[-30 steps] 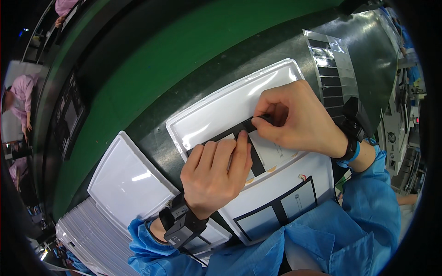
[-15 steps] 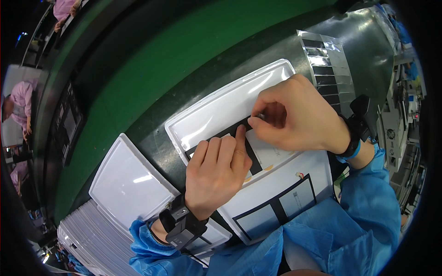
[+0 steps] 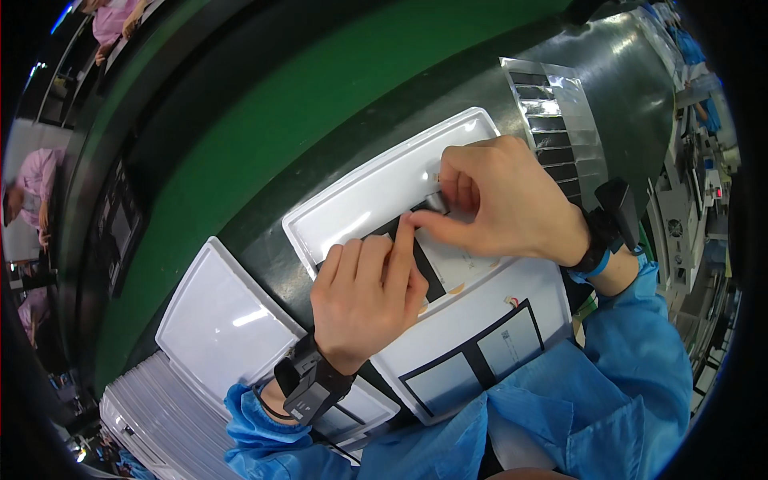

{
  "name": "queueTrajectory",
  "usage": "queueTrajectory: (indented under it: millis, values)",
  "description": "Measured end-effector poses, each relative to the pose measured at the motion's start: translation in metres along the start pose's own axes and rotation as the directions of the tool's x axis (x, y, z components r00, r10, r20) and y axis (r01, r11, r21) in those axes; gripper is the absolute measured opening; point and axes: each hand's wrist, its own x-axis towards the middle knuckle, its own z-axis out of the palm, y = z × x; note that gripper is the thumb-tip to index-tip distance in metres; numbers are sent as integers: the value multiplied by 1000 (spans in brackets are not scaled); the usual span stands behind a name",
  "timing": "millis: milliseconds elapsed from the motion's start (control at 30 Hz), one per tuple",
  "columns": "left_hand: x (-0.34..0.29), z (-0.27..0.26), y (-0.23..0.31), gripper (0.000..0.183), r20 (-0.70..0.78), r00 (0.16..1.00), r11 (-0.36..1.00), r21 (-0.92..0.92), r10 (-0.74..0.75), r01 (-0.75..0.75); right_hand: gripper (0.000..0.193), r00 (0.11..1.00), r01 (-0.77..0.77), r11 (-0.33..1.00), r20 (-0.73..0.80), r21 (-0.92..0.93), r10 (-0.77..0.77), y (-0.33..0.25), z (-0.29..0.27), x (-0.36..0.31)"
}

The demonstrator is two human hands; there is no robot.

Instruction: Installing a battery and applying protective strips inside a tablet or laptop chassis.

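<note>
My left hand (image 3: 364,296) rests on a black-edged flat battery pack (image 3: 452,260), its index finger stretched along the black border and the other fingers bent. Beside that fingertip, the thumb of my right hand (image 3: 512,204) presses on the border. The right fingers are curled around the raised end of a shiny dark strip (image 3: 434,202); their grip is partly hidden. Under the pack lies a white tray (image 3: 352,200). Nearer me, a second battery pack (image 3: 512,340) with a small coloured-wire connector sits in another white tray (image 3: 552,292).
A clear sheet of black strips (image 3: 552,120) lies at the far right. An upside-down or bare white tray (image 3: 220,312) stands at left, beside a stack of trays (image 3: 164,400). Beyond the dark bench edge runs a green surface (image 3: 264,120). People in pink are at far left.
My right thumb has come down to the left, next to my left index fingertip. The shiny strip now shows between thumb and fingers. The view has shifted slightly.
</note>
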Motion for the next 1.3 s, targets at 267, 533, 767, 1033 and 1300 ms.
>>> queueTrajectory:
  millis: [267,533,767,1033,1300]
  values:
    - [0,-1,1,45,114,993,999,32,-21,17,17,966,-257,938,66,235,248,14,-13,-14]
    - [3,-1,2,54,129,991,999,33,-41,37,14,991,-134,972,25,194,132,19,-11,-15]
    - [4,0,3,55,133,990,999,36,-44,39,17,999,-47,990,-17,132,50,24,-6,-18]
    - [4,-2,5,53,132,990,998,40,-44,39,30,992,120,982,-8,-149,-123,21,-21,-28]
    - [8,-3,6,49,92,994,998,-27,-56,59,53,965,258,926,109,-274,-237,30,-21,-58]
